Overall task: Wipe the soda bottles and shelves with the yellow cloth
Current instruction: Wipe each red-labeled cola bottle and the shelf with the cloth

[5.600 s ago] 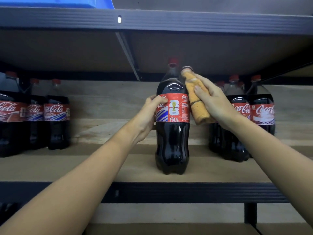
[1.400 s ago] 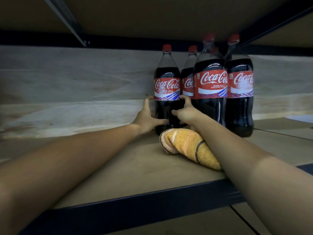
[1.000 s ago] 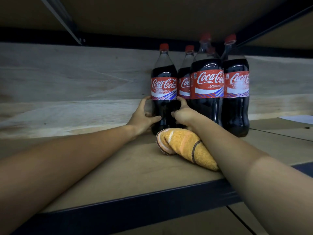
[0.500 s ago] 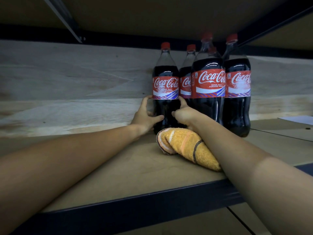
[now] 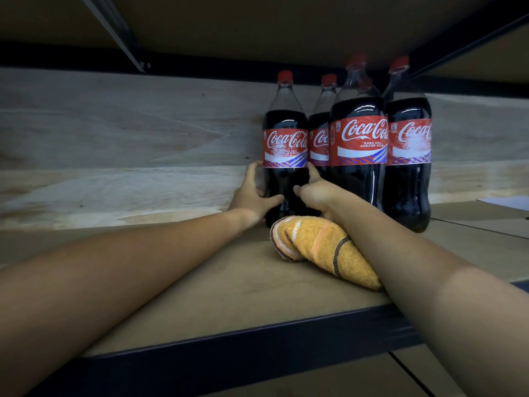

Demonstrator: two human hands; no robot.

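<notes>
A cola bottle [image 5: 284, 130] with a red label and red cap stands upright at the back of the wooden shelf [image 5: 200, 287], leftmost of a cluster of several bottles. My left hand [image 5: 252, 193] grips its lower left side. My right hand [image 5: 313, 191] grips its lower right side, thumb up along the glass-dark body. The rolled yellow cloth [image 5: 320, 247] with orange stripes lies on the shelf under my right forearm, held by neither hand.
Other upright cola bottles [image 5: 357, 144] stand close to the right of the held one. A plywood back wall [image 5: 128, 144] closes the shelf. The upper shelf [image 5: 257, 24] hangs low overhead. A dark metal rail [image 5: 229, 351] edges the front.
Earlier the right hand wiped a bottle with the cloth; the cloth now lies on the shelf. Over the last second both hands stay around the bottle, which shifted slightly right.
</notes>
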